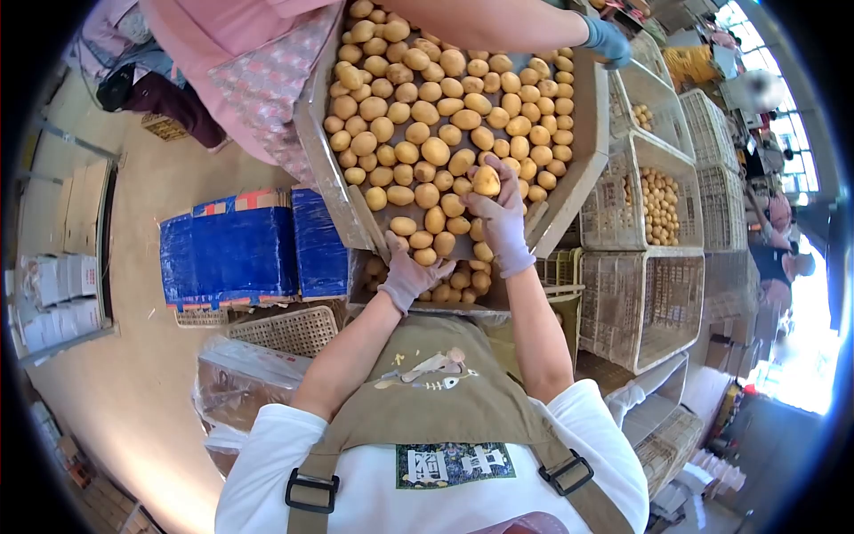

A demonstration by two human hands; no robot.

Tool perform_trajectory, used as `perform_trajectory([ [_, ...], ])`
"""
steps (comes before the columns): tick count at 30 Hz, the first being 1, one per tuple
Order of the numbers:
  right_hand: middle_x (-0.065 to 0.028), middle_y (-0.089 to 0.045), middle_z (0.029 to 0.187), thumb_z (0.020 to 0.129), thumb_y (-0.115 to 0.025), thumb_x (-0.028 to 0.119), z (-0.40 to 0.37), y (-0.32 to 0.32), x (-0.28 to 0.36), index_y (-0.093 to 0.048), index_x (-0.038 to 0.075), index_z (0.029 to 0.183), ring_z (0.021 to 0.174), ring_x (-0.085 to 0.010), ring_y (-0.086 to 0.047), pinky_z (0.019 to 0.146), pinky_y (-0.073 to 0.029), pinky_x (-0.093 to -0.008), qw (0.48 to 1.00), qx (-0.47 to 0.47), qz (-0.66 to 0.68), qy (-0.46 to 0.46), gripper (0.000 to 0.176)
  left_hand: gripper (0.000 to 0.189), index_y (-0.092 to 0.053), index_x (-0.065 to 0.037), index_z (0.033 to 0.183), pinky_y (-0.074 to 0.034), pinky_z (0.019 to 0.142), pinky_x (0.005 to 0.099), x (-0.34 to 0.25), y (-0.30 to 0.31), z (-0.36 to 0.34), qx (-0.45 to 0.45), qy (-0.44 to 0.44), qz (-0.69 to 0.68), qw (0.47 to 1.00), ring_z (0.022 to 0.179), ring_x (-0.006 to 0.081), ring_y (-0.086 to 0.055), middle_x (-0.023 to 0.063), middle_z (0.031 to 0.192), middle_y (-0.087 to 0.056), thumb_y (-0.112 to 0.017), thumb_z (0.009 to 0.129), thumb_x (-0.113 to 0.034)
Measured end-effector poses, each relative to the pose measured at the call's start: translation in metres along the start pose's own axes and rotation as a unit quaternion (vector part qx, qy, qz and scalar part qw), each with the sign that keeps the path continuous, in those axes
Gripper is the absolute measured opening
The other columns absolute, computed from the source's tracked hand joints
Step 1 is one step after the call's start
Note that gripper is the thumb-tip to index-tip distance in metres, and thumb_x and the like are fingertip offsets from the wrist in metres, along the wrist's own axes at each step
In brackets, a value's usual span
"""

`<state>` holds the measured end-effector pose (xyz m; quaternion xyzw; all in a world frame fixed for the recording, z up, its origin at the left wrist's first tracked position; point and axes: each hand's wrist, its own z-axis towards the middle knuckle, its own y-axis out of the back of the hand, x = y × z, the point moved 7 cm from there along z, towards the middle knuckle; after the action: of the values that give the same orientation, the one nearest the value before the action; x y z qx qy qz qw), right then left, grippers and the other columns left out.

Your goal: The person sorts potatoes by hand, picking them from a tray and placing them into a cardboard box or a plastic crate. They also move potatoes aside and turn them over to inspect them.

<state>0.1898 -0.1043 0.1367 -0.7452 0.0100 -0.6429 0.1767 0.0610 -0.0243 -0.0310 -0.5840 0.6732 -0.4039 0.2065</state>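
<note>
Many potatoes point(435, 151) lie spread over a metal sorting tray point(569, 191) that narrows towards me. At chest height my right hand point(505, 218), in a pale thin glove, grips one potato point(487, 182) between fingers and thumb, above the others. My left hand point(411, 274), gloved alike, is at the tray's near mouth, its fingers and thumb spread beside a few potatoes point(425, 256). Whether it touches them is hard to tell. Below the mouth, more potatoes point(458, 287) fill a container against my apron, partly hidden by my left hand.
Another person's arm point(525, 27) with a blue-grey glove point(607, 41) reaches across the tray's far end. Stacked plastic crates point(640, 307) stand on the right, one holding potatoes point(658, 206). Blue-wrapped boxes point(233, 254) and a woven plastic basket point(289, 329) are on the left.
</note>
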Motion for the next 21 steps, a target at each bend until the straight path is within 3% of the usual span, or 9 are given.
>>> perform_trajectory([
  [3, -0.0107, -0.052, 0.131, 0.082, -0.06, -0.003, -0.011, 0.008, -0.006, -0.038, 0.01, 0.145, 0.094, -0.0169, -0.063, 0.078, -0.057, -0.0315, 0.991, -0.003, 0.128, -0.034, 0.068, 0.087, -0.033, -0.017, 0.148, -0.024, 0.112, 0.0681, -0.001, 0.002, 0.006, 0.079, 0.005, 0.029, 0.996, 0.14, 0.039, -0.035, 0.0107, 0.153, -0.037, -0.035, 0.088, -0.079],
  [5, -0.0076, -0.057, 0.123, 0.088, -0.061, 0.001, -0.016, 0.015, -0.009, -0.046, 0.009, 0.137, 0.08, -0.013, -0.064, 0.071, -0.055, -0.0271, 0.987, -0.023, 0.154, -0.05, 0.052, 0.085, -0.031, -0.017, 0.149, -0.028, 0.11, 0.0694, -0.005, 0.0, 0.009, 0.146, -0.021, 0.101, 0.984, 0.142, 0.0403, -0.031, 0.0115, 0.156, -0.032, -0.036, 0.089, -0.076],
  [6, -0.0059, -0.059, 0.12, 0.091, -0.061, 0.003, -0.018, 0.017, -0.008, -0.052, 0.008, 0.13, 0.074, -0.0117, -0.063, 0.07, -0.053, -0.0246, 0.989, -0.03, 0.141, -0.045, 0.041, 0.085, -0.03, -0.017, 0.15, -0.029, 0.11, 0.0695, -0.005, 0.003, 0.009, 0.125, 0.011, 0.061, 0.99, 0.142, 0.0408, -0.031, 0.0114, 0.156, -0.032, -0.035, 0.089, -0.076],
  [9, -0.0049, -0.06, 0.118, 0.095, -0.061, 0.008, -0.038, 0.009, 0.042, -0.058, 0.008, 0.125, 0.086, -0.0117, -0.061, 0.073, -0.051, -0.0255, 0.995, -0.01, -0.065, 0.078, 0.03, 0.088, -0.029, -0.016, 0.151, -0.028, 0.11, 0.0698, 0.001, -0.009, -0.001, 0.026, 0.02, 0.043, 0.999, 0.141, 0.0415, -0.032, 0.0112, 0.155, -0.033, -0.034, 0.088, -0.078],
  [10, -0.0096, -0.061, 0.118, 0.09, -0.065, 0.004, -0.049, 0.006, 0.071, -0.063, 0.01, 0.121, 0.095, -0.0199, -0.064, 0.079, -0.053, -0.03, 0.924, -0.02, -0.291, 0.249, 0.031, 0.09, -0.029, -0.016, 0.151, -0.027, 0.11, 0.0698, -0.001, -0.008, -0.005, -0.011, 0.006, 0.052, 0.999, 0.14, 0.0417, -0.032, 0.0111, 0.154, -0.034, -0.034, 0.088, -0.079],
  [13, -0.0163, -0.06, 0.119, 0.082, -0.069, -0.001, -0.079, 0.006, 0.116, -0.068, 0.01, 0.115, 0.098, -0.0306, -0.065, 0.084, -0.054, -0.0346, 0.813, -0.048, -0.428, 0.391, 0.035, 0.093, -0.03, -0.015, 0.151, -0.025, 0.111, 0.0695, -0.002, 0.001, -0.001, -0.018, 0.002, 0.049, 0.999, 0.137, 0.0411, -0.035, 0.0112, 0.152, -0.035, -0.035, 0.086, -0.082],
  [14, -0.0202, -0.06, 0.118, 0.075, -0.071, -0.004, -0.089, 0.011, 0.122, -0.07, 0.011, 0.113, 0.101, -0.0362, -0.065, 0.085, -0.055, -0.0377, 0.792, -0.058, -0.443, 0.416, 0.041, 0.092, -0.03, -0.018, 0.151, -0.025, 0.112, 0.0684, -0.002, 0.006, 0.002, -0.017, 0.012, 0.046, 0.999, 0.139, 0.0395, -0.031, 0.0092, 0.153, -0.033, -0.037, 0.085, -0.083],
  [19, -0.0195, -0.06, 0.118, 0.069, -0.072, -0.006, -0.126, 0.016, 0.16, -0.074, 0.009, 0.105, 0.093, -0.029, -0.064, 0.077, -0.055, -0.0338, 0.676, -0.014, -0.564, 0.473, 0.039, 0.09, -0.03, -0.023, 0.152, -0.023, 0.114, 0.0653, -0.001, 0.016, 0.006, -0.057, 0.019, 0.007, 0.998, 0.144, 0.0358, -0.019, 0.0061, 0.157, -0.024, -0.042, 0.084, -0.082],
  [21, -0.0194, -0.059, 0.121, 0.072, -0.072, -0.006, -0.137, 0.032, 0.163, -0.075, 0.008, 0.105, 0.096, -0.0288, -0.064, 0.077, -0.055, -0.0332, 0.69, -0.034, -0.559, 0.458, 0.036, 0.092, -0.029, -0.021, 0.151, -0.023, 0.114, 0.0657, -0.002, 0.015, 0.006, -0.04, 0.012, 0.022, 0.999, 0.142, 0.0371, -0.023, 0.0084, 0.155, -0.026, -0.042, 0.084, -0.082],
])
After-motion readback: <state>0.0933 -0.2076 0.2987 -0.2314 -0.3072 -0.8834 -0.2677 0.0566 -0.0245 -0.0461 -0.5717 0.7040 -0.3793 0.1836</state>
